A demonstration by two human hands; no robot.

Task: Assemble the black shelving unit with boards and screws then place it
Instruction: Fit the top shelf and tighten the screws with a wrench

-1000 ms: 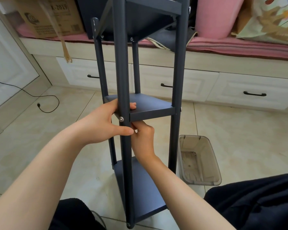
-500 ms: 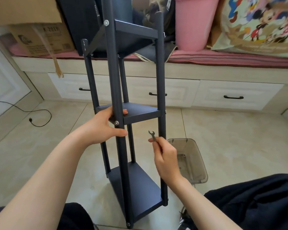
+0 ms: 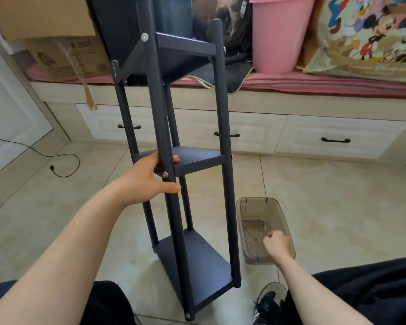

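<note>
**Wearer: clothing and limbs**

Two bare forearms, sleeveless to frame edge. Left hand (image 3: 148,181) and right hand (image 3: 279,246) wore no rings or gloves. Dark navy-black fabric trousers (image 3: 373,292) covered both legs. One black lace-up sneaker with white stripes (image 3: 265,306) was visible.

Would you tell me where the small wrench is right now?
In the head view, lower right: the right hand holds the wrench inside the clear plastic bin on the floor, right of the black shelving unit.

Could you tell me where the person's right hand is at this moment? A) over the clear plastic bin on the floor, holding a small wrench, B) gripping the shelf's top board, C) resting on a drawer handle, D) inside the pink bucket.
A: the right hand is over the clear plastic bin, pinching the small wrench, while the left hand holds the shelving unit.
</note>
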